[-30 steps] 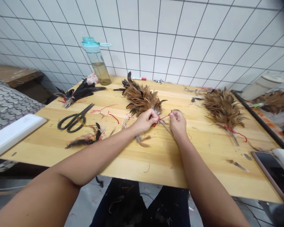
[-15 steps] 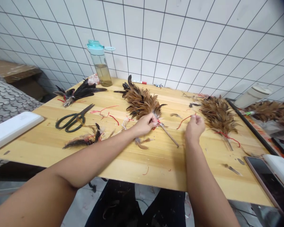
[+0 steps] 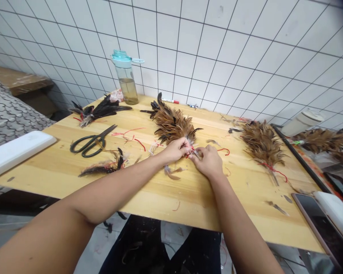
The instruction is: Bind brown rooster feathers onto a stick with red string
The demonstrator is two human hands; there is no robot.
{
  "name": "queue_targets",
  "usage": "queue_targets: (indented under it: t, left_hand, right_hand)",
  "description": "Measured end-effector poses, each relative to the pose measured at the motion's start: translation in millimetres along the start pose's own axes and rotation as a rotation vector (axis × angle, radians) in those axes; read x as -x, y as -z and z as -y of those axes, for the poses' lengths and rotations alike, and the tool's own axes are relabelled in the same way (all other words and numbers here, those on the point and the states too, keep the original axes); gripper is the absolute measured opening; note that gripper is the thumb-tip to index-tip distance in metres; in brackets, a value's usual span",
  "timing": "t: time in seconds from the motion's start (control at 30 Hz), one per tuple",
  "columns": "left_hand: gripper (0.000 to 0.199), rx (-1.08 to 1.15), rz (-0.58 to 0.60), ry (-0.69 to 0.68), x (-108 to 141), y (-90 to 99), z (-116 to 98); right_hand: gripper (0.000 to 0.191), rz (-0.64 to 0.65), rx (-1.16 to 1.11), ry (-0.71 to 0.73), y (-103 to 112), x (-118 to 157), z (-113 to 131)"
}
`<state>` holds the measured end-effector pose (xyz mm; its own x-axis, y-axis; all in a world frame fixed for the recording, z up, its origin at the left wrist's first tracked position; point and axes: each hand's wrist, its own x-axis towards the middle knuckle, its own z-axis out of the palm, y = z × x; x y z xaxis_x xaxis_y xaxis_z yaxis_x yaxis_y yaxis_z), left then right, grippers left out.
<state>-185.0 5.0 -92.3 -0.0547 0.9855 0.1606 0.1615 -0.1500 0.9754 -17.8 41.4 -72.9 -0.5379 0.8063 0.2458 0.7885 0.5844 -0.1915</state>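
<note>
A brown feather duster (image 3: pixel 175 123) lies on the wooden table with its dark tip toward the wall. My left hand (image 3: pixel 177 149) pinches its bound neck, where red string shows at the quills. Close against it, my right hand (image 3: pixel 208 160) has its fingers closed around the stick just below the binding and covers most of the stick. A piece of red string (image 3: pixel 225 151) lies on the table just beyond my right hand. Loose feathers (image 3: pixel 171 173) rest below my left wrist.
Black-handled scissors (image 3: pixel 88 146) and dark feather bundles (image 3: pixel 103 110) lie left. A water bottle (image 3: pixel 128 85) stands by the wall. At right are a second feather duster (image 3: pixel 263 142), a phone (image 3: pixel 314 219) and a black-edged tray (image 3: pixel 300 160).
My right hand has moved left from beside the duster to its stick, and the red string it held now lies on the table. My left hand stays at the neck.
</note>
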Motion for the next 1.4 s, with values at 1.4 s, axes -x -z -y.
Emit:
queue_targets:
  t: [1.4]
  left_hand:
    - [0.007, 0.286, -0.174, -0.040, -3, 12.2, -30]
  right_hand:
    - [0.029, -0.027, 0.488, 0.072, -11, 0, 35]
